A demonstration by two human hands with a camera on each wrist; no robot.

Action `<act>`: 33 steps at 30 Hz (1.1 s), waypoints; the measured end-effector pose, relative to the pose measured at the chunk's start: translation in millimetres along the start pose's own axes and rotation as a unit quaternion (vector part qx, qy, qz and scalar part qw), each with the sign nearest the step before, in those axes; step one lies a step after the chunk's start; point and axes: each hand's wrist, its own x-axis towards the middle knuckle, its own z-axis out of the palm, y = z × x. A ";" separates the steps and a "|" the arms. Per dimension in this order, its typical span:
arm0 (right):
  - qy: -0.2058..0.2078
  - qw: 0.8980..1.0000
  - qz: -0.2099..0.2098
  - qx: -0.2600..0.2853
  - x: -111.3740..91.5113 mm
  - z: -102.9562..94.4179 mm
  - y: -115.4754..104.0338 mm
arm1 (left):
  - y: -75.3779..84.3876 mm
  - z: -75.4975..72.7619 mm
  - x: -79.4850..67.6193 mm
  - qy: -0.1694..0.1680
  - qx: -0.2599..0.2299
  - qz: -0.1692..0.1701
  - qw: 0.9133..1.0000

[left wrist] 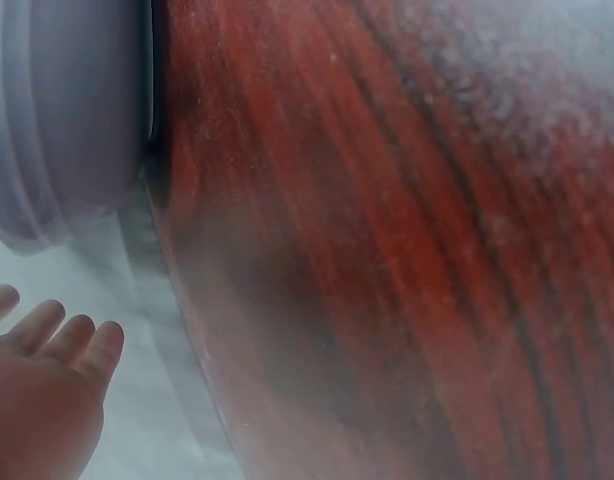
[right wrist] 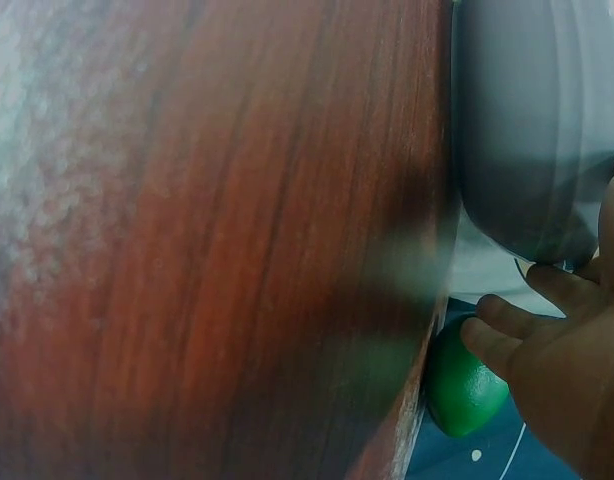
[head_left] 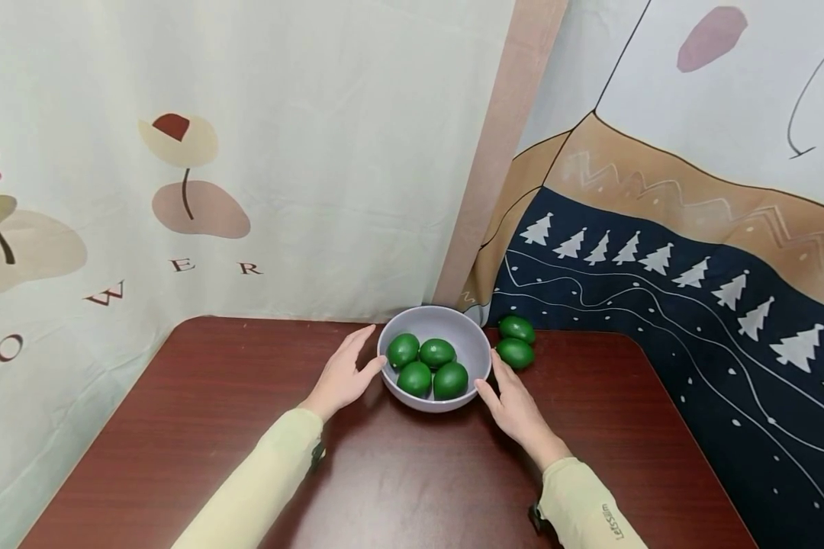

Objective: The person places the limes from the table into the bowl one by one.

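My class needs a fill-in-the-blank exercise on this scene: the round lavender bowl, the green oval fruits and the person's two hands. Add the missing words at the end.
The round lavender bowl holds exactly ____ shiny green oval fruits.
The number of loose green fruits outside the bowl is ____.
The bare left hand and bare right hand are on ____ sides of the bowl.
The loose fruits are nearer the ____ hand.
Missing words: four; two; opposite; right.

Free tabletop [head_left: 419,480] before bowl [head_left: 470,343] (two green fruits [head_left: 516,354] right)

Head view looks forward-down — wrist close-ups share the bowl [head_left: 453,326].
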 end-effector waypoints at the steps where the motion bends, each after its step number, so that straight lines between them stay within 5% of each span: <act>1: 0.000 1.000 0.000 -0.001 0.0 0.1 0.2 | -0.9 0.9 -0.3 -0.001 -0.001 0.000 1.000; 33: -0.010 1.000 0.020 0.020 -1.8 -7.0 2.5 | -5.4 4.8 -7.3 -0.030 -0.021 0.004 0.999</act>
